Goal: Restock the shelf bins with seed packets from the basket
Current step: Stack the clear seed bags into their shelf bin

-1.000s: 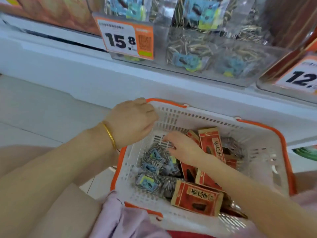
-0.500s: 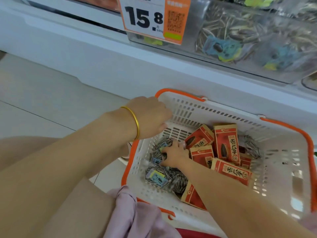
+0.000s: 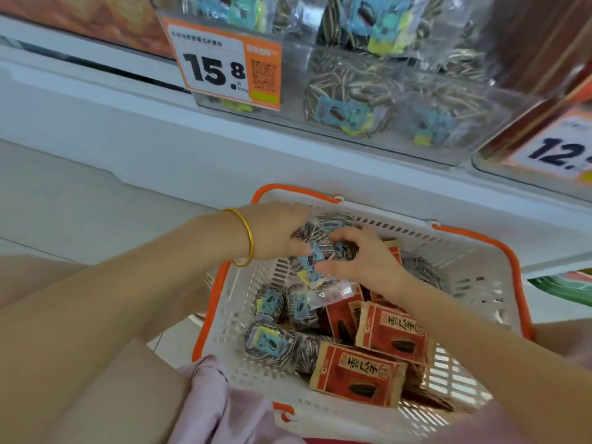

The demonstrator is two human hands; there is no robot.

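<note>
Gathering step: over the basket (image 3: 464, 261), our left hand (image 3: 275, 233) and right hand (image 3: 363, 259) together grip clear sunflower-seed packets (image 3: 315, 235), next needing a lift into the clear bin (image 3: 394, 91) above the basket.

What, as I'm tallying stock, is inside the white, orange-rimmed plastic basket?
In the basket: clear blue-labelled packets of striped seeds at left, red paper seed packets at right. The left hand and right hand hold more clear packets above them. Anything beneath the piles is covered.

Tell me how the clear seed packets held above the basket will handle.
Likely floppy: the clear seed packets sag between the left hand and right hand, one dangling below. Probably slippery: their film looks glossy. Loose seeds inside may shift, so the bundle could slide apart.
</note>
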